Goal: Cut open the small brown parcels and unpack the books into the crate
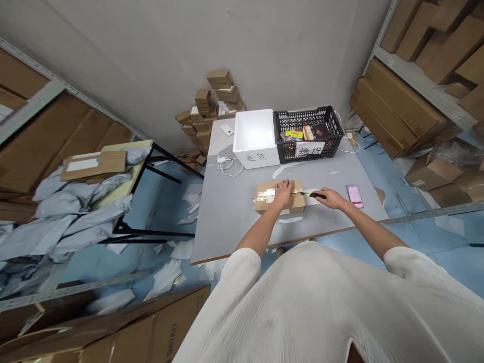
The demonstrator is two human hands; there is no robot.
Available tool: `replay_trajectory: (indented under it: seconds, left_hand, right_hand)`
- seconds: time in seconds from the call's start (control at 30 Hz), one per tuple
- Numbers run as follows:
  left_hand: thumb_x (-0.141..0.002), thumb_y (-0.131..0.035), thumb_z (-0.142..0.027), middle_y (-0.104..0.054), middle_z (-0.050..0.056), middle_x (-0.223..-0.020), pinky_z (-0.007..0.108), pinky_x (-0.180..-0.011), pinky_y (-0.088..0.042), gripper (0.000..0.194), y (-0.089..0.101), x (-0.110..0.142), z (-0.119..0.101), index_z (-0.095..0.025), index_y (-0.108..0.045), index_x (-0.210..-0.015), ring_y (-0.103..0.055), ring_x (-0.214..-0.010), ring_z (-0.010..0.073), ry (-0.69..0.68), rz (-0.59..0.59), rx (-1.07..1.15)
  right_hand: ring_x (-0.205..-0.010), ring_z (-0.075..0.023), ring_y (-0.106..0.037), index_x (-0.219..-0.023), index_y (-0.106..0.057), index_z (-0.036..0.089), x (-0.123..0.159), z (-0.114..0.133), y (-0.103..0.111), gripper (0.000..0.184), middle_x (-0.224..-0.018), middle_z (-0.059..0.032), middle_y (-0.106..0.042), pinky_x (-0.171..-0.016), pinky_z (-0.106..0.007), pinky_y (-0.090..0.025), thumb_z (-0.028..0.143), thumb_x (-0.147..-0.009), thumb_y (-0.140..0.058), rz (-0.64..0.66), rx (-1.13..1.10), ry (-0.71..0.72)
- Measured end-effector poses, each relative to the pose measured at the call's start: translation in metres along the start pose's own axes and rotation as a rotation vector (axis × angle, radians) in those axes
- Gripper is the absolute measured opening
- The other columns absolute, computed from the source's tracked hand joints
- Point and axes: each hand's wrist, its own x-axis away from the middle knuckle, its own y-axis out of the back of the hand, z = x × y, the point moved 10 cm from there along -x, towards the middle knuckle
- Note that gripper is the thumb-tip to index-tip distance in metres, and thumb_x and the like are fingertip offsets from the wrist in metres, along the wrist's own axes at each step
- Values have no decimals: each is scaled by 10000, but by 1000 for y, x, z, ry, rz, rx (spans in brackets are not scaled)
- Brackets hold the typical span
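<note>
A small brown cardboard box (261, 204) with tape and a white label lies on the grey table. My left hand (284, 191) rests on top of it, fingers stretched out and pressed to the lid. My right hand (329, 198) is closed around a black and yellow-green utility knife (316, 195). The knife points left, and its blade end is at the taped seam on the box's right side. Whether the blade is in the tape is too small to tell. Right of that hand, a phone with a pink screen (354, 195) lies on the table.
Behind the box on the table (223, 222) stand a white foam box (257, 157) and a black plastic crate (336, 143) holding colourful packages. A white charger cable (230, 171) lies at left. Grey parcels (56, 227) cover a side table. Paper scraps (166, 275) litter the floor.
</note>
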Motion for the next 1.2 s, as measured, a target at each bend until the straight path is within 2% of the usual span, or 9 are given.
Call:
replay_trajectory:
  seconds: [0.1,0.17,0.33,0.47,0.57,0.73,0.83,1.03,1.2]
  left_hand:
    - [-997,-641,-308,-350,194,-1799,662,-1336,-207,771,-3,-4,7,-269,-359,-1713,-259,-1696,381,33,49,-4]
    - [-1019,-589,-318,-382,194,-1785,689,-1331,-204,758,-1,-4,7,-270,-337,-1732,-276,-1690,377,27,49,4]
    - [-1089,-407,-347,-383,197,-1796,697,-1333,-193,659,3,10,-1,-238,-363,-1738,-298,-1689,373,1,-75,26]
    - [-1087,-396,-373,-429,207,-1770,666,-1323,-231,662,6,23,-7,-228,-394,-1733,-340,-1668,378,-5,-187,37]
    - [-1090,-380,-370,-442,204,-1764,656,-1317,-238,660,7,27,-9,-225,-388,-1734,-347,-1663,370,-4,-204,25]
    - [-1093,-346,-352,-455,203,-1755,657,-1323,-224,641,7,28,-10,-214,-414,-1715,-357,-1657,362,-7,-209,19]
    - [-1089,-360,-359,-431,213,-1768,649,-1332,-222,637,5,27,-9,-185,-431,-1698,-328,-1674,365,-1,-208,37]
    - [-1037,-479,-329,-412,169,-1781,622,-1365,-189,611,15,36,-4,-228,-490,-1639,-279,-1702,337,7,-202,54]
    - [-1046,-489,-315,-510,164,-1696,576,-1355,-246,539,23,64,12,-264,-570,-1576,-403,-1627,334,50,-218,27]
  right_hand:
    - [-1056,-267,-719,-1564,-681,326,2,0,-2,490,-1260,-112,-717,-891,-307,-521,404,-1086,-603,7,95,-28]
    - [-1062,-271,-716,-1566,-679,332,3,1,-3,487,-1267,-113,-705,-898,-309,-516,403,-1090,-603,12,102,-25]
    - [-1087,-281,-704,-1551,-692,326,4,6,-7,477,-1253,-119,-700,-940,-323,-521,405,-1088,-612,9,66,-16]
    - [-1109,-282,-686,-1578,-658,332,1,13,-10,493,-1252,-116,-697,-968,-333,-526,431,-1101,-588,-65,52,-30]
    - [-1111,-283,-677,-1583,-648,331,0,13,-14,495,-1260,-117,-691,-994,-348,-522,427,-1104,-572,-83,52,-28]
    - [-1135,-322,-667,-1597,-622,267,14,-26,6,520,-1280,-151,-670,-999,-380,-525,414,-1108,-519,-213,37,-184]
    - [-1181,-331,-664,-1591,-607,242,20,-47,13,537,-1316,-153,-670,-1012,-382,-529,416,-1086,-549,-238,-16,-260]
    - [-1212,-314,-653,-1449,-687,220,13,-52,-8,474,-1320,-140,-691,-1056,-402,-538,384,-1011,-613,-257,-148,-321]
    - [-1138,-293,-661,-1386,-727,197,10,-68,-31,478,-1304,-143,-659,-1041,-387,-553,338,-931,-683,-296,-203,-398]
